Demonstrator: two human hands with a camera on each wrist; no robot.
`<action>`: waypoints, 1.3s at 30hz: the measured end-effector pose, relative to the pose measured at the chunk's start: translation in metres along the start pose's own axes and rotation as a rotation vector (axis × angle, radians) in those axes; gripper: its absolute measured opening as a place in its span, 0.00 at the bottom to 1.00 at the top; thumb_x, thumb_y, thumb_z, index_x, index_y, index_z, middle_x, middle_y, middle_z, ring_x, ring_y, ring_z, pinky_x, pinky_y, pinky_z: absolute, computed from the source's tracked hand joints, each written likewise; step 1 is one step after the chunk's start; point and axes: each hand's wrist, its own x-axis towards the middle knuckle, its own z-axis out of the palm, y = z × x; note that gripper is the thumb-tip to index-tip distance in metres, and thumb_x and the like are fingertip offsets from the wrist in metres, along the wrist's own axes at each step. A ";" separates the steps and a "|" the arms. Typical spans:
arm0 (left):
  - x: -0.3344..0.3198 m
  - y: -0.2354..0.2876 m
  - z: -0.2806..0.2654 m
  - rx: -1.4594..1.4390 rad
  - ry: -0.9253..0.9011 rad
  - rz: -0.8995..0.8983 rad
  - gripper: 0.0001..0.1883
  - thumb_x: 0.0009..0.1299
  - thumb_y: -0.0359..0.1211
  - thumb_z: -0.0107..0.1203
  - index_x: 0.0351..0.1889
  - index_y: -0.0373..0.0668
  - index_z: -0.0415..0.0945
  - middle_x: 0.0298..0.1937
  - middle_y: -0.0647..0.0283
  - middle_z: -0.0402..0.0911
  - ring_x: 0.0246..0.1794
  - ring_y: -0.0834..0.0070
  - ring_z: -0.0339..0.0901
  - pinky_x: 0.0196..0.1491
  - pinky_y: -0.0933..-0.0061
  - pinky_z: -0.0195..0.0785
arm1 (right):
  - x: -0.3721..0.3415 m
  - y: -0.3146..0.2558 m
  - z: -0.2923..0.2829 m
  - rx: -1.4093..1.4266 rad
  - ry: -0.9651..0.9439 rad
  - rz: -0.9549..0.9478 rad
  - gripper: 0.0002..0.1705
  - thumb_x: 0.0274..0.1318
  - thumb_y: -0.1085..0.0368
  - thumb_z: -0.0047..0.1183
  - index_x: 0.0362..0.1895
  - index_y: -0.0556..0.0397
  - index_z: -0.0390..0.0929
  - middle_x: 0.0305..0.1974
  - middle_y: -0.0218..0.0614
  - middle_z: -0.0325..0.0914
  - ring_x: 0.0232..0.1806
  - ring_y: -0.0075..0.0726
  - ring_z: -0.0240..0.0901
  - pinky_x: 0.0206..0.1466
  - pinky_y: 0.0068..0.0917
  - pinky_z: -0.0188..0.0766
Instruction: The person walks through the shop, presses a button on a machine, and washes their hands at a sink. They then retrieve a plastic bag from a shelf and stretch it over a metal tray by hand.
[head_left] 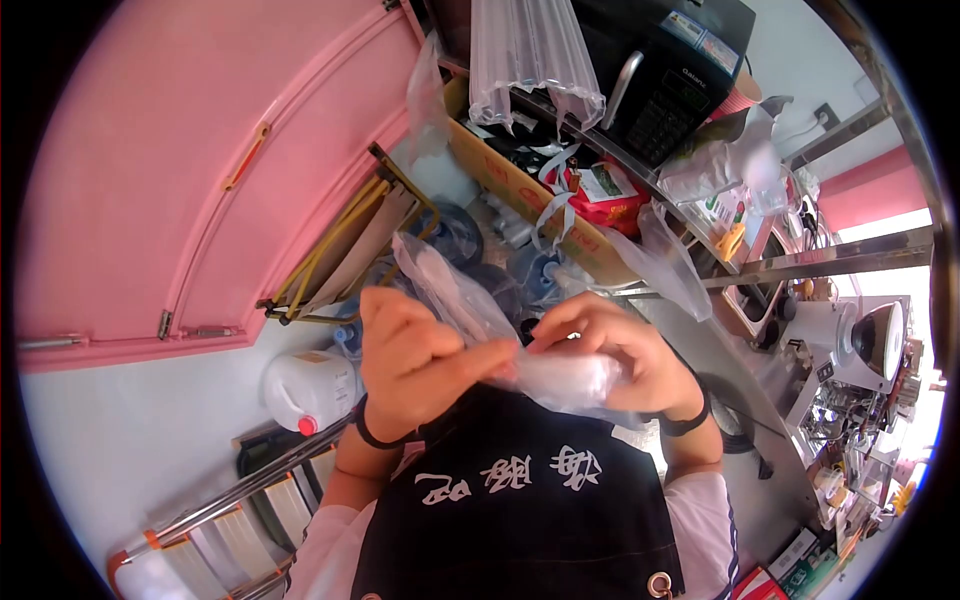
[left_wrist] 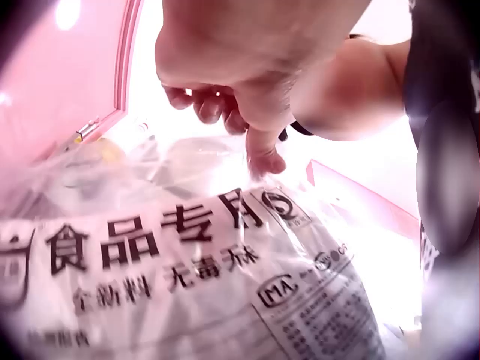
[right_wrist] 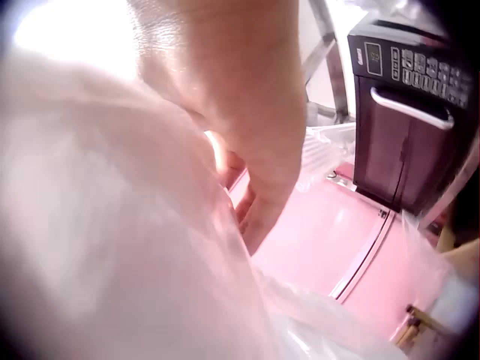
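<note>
A clear plastic bag stretches between both hands in front of the black apron. The left hand has curled fingers, and its thumb and index finger pinch the bag near the middle. In the left wrist view, black printing covers the bag below the left hand. The right hand grips a bunched part of the bag, fingers bent over it. Seen from the right wrist, pale plastic hides much of the right hand.
Beyond the hands stand a cardboard box of items, blue water bottles and a microwave. A white jug and folded ladder are at left, a metal counter with equipment at right.
</note>
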 end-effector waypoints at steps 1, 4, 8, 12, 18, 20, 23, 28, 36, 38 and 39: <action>-0.003 0.003 0.000 -0.001 -0.005 -0.001 0.15 0.42 0.41 0.66 0.31 0.56 0.84 0.23 0.78 0.58 0.26 0.79 0.58 0.34 0.73 0.48 | -0.002 0.000 0.009 0.004 0.003 0.001 0.15 0.37 0.80 0.48 0.34 0.55 0.70 0.56 0.50 0.66 0.58 0.46 0.66 0.58 0.34 0.62; -0.009 0.014 -0.001 0.127 -0.011 0.072 0.20 0.39 0.43 0.62 0.33 0.54 0.85 0.27 0.74 0.54 0.28 0.76 0.56 0.34 0.70 0.47 | -0.002 -0.002 0.023 0.039 0.084 -0.075 0.21 0.37 0.81 0.46 0.41 0.55 0.72 0.59 0.53 0.65 0.56 0.47 0.68 0.56 0.36 0.65; -0.022 0.019 -0.007 0.226 -0.032 0.086 0.18 0.41 0.42 0.60 0.33 0.56 0.84 0.27 0.75 0.54 0.29 0.78 0.56 0.35 0.70 0.47 | 0.004 -0.015 0.022 -0.434 -0.043 -0.332 0.28 0.40 0.77 0.52 0.53 0.53 0.76 0.52 0.47 0.73 0.41 0.44 0.72 0.42 0.33 0.70; -0.019 0.027 -0.011 0.257 -0.071 0.041 0.17 0.42 0.42 0.60 0.33 0.58 0.84 0.27 0.76 0.54 0.29 0.79 0.56 0.35 0.71 0.47 | 0.005 -0.020 0.021 -0.472 -0.127 -0.385 0.21 0.48 0.74 0.51 0.49 0.54 0.79 0.42 0.43 0.73 0.34 0.40 0.72 0.33 0.29 0.70; -0.032 0.024 -0.009 0.227 -0.058 0.184 0.17 0.43 0.40 0.62 0.35 0.62 0.83 0.27 0.76 0.54 0.29 0.80 0.56 0.36 0.72 0.49 | 0.017 -0.017 0.009 -0.105 -0.320 -0.246 0.12 0.58 0.72 0.49 0.44 0.61 0.79 0.35 0.43 0.73 0.30 0.41 0.73 0.30 0.29 0.69; -0.033 0.029 -0.011 0.230 -0.109 0.142 0.15 0.46 0.40 0.63 0.34 0.64 0.82 0.28 0.77 0.54 0.30 0.80 0.56 0.37 0.72 0.49 | 0.022 -0.024 0.009 -0.159 -0.343 -0.230 0.08 0.55 0.77 0.50 0.38 0.64 0.80 0.32 0.43 0.75 0.26 0.41 0.74 0.27 0.29 0.70; -0.037 0.027 -0.009 0.244 -0.029 0.200 0.15 0.47 0.45 0.66 0.35 0.65 0.84 0.27 0.78 0.51 0.29 0.84 0.52 0.33 0.80 0.43 | 0.022 -0.022 0.010 -0.153 -0.314 -0.267 0.05 0.51 0.74 0.56 0.35 0.60 0.77 0.32 0.39 0.74 0.30 0.42 0.72 0.29 0.31 0.69; -0.038 0.028 -0.007 0.274 0.027 0.235 0.11 0.54 0.48 0.64 0.34 0.64 0.84 0.27 0.77 0.52 0.29 0.83 0.52 0.32 0.77 0.43 | 0.024 -0.010 0.016 -0.122 -0.208 -0.399 0.02 0.51 0.78 0.52 0.28 0.61 0.76 0.31 0.43 0.78 0.29 0.45 0.74 0.29 0.33 0.71; -0.042 0.031 -0.006 0.196 0.028 0.222 0.11 0.56 0.49 0.63 0.35 0.61 0.83 0.26 0.77 0.52 0.29 0.82 0.53 0.32 0.76 0.42 | 0.016 -0.001 0.020 0.159 -0.163 -0.381 0.07 0.46 0.84 0.50 0.29 0.60 0.74 0.33 0.42 0.78 0.28 0.43 0.71 0.29 0.32 0.65; -0.041 0.029 -0.007 0.156 -0.006 0.193 0.13 0.54 0.48 0.65 0.35 0.60 0.83 0.26 0.77 0.54 0.29 0.81 0.54 0.32 0.75 0.43 | 0.014 -0.002 0.021 0.071 -0.063 -0.398 0.06 0.49 0.82 0.50 0.30 0.60 0.74 0.33 0.44 0.78 0.28 0.42 0.70 0.27 0.32 0.64; -0.040 0.030 -0.007 0.154 -0.006 0.194 0.13 0.54 0.48 0.65 0.35 0.60 0.83 0.26 0.77 0.54 0.29 0.81 0.54 0.32 0.75 0.43 | 0.013 -0.003 0.022 0.069 -0.061 -0.398 0.06 0.49 0.82 0.50 0.30 0.60 0.74 0.33 0.44 0.78 0.28 0.42 0.70 0.27 0.32 0.64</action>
